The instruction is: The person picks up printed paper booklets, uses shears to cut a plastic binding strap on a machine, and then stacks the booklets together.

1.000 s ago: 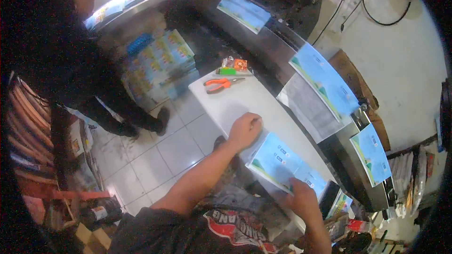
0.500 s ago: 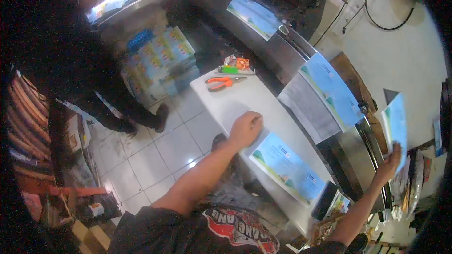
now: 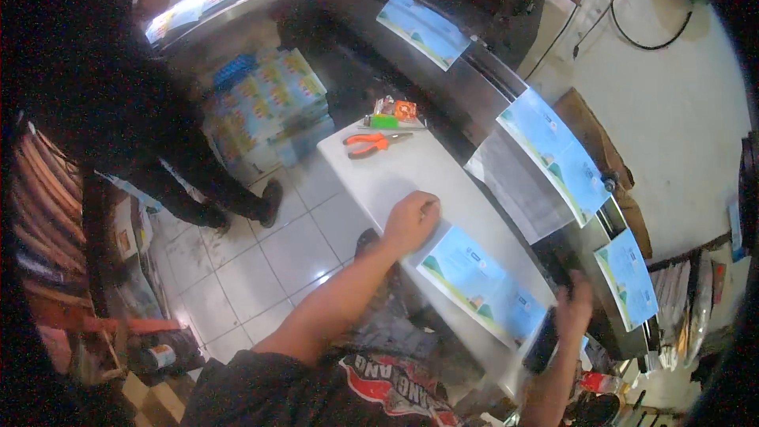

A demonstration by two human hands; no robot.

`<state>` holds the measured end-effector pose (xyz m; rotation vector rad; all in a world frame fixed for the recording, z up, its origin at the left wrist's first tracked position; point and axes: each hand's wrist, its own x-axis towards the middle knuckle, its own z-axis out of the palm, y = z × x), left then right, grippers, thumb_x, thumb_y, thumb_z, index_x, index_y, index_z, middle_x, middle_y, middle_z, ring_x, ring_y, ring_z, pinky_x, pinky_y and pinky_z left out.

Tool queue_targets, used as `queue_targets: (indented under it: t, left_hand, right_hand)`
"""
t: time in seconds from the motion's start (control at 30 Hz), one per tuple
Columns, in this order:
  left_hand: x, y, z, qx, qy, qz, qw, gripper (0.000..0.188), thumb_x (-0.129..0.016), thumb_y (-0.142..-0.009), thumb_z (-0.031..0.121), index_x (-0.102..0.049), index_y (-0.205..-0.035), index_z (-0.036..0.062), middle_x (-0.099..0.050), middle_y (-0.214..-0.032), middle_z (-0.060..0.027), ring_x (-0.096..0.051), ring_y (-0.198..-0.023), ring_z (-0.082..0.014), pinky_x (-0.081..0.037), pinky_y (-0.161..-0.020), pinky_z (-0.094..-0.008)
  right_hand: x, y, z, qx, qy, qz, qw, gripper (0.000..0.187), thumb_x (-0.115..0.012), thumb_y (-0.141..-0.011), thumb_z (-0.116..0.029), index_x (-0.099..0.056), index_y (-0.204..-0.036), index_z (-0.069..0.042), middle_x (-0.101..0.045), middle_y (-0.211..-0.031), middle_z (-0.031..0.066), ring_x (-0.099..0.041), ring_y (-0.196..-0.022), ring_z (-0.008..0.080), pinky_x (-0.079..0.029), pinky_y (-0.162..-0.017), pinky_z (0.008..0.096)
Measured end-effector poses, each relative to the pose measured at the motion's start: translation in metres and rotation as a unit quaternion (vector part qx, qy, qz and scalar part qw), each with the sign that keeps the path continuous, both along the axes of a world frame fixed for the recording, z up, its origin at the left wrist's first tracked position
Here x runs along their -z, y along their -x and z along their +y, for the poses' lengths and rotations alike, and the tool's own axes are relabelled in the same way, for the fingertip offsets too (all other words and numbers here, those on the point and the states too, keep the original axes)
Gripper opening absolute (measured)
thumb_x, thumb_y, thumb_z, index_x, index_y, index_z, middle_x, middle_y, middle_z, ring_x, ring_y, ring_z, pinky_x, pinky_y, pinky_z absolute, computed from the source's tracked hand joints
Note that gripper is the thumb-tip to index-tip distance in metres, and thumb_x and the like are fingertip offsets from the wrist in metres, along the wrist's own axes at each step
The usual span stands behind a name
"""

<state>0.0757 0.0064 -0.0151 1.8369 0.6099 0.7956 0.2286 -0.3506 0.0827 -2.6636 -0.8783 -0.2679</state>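
Observation:
My left hand (image 3: 413, 220) rests on the white table with its fingers curled in, beside the upper end of a stack of blue printed sheets (image 3: 482, 281). I see nothing held in it. My right hand (image 3: 575, 304), blurred, is above the table's right edge near a dark phone (image 3: 541, 345), fingers stretched out and holding nothing. Just right of that hand, a blue printed sheet (image 3: 627, 278) lies on the metal track (image 3: 585, 249) of a machine. Further up the track lies another blue sheet (image 3: 553, 154), and beyond it a third (image 3: 424, 29).
Orange-handled pliers (image 3: 371, 143) and a small green item (image 3: 384, 122) lie at the table's (image 3: 427, 166) far end. A grey sheet (image 3: 518, 186) hangs by the track. At left a person (image 3: 150, 111) stands near stacked printed sheets (image 3: 273, 107) on the tiled floor.
My right hand has let go of the blue sheet, which now lies on the track's near end, and has moved left toward the table. My left hand has stayed nearly still.

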Motion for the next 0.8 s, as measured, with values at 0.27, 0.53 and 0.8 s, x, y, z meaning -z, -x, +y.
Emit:
queue_targets:
  t: [0.27,0.53,0.8]
  left_hand:
    - [0.0,-0.004,-0.002,0.011,0.004,-0.012,1.0,0.025,-0.061,-0.089,0.022,-0.067,-0.101,0.0017,-0.067,-0.096,-0.0185,-0.066,-0.085,-0.0331,-0.053,-0.075,-0.0392]
    - [0.005,-0.003,0.002,0.002,-0.031,-0.016,0.999,0.025,-0.062,-0.089,0.024,-0.067,-0.101,0.0022,-0.067,-0.096,-0.018,-0.066,-0.083,-0.0324,-0.053,-0.075,-0.0386]
    - [0.001,-0.005,-0.001,0.003,-0.01,-0.011,1.0,0.024,-0.062,-0.091,0.022,-0.067,-0.102,0.0012,-0.067,-0.095,-0.0175,-0.067,-0.082,-0.0287,-0.053,-0.075,-0.0365]
  right_hand:
    - [0.027,0.112,0.063,-0.222,0.164,0.028,0.961,0.07,-0.077,-0.076,-0.039,-0.051,-0.132,-0.005,-0.044,-0.144,0.0219,-0.045,-0.131,0.0385,-0.04,-0.107,0.0465]
    - [-0.016,0.082,0.057,-0.204,0.079,0.224,0.95,0.031,-0.062,-0.082,-0.014,-0.067,-0.112,-0.008,-0.068,-0.109,0.0181,-0.066,-0.098,0.0372,-0.052,-0.087,0.0433]
    - [-0.097,-0.083,-0.058,0.089,-0.172,-0.22,0.956,0.033,-0.048,-0.095,-0.01,-0.062,-0.123,-0.002,-0.065,-0.117,0.0173,-0.061,-0.11,0.0316,-0.048,-0.092,0.0375]
